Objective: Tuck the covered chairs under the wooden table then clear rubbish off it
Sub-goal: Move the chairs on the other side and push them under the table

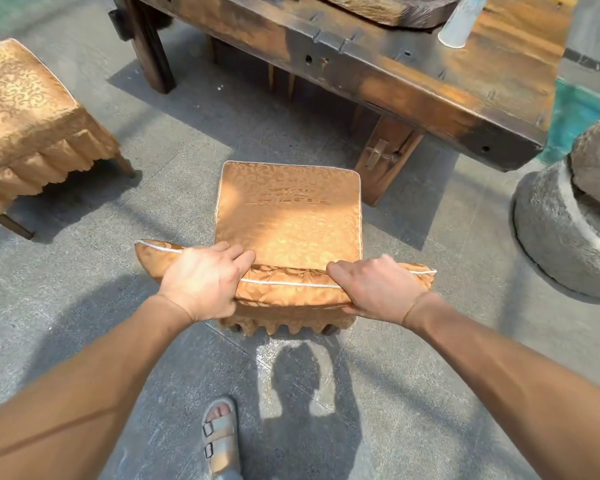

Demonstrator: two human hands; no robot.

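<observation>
Chair-tucking step in hand, rubbish not yet touched.
Wooden table [413, 77] stands ahead; I have the covered chair [288, 216] just short of its edge, left hand [201, 282] and right hand [378, 289] both clenched over its backrest top; next, I judge, a straight push forward between the legs.
</observation>
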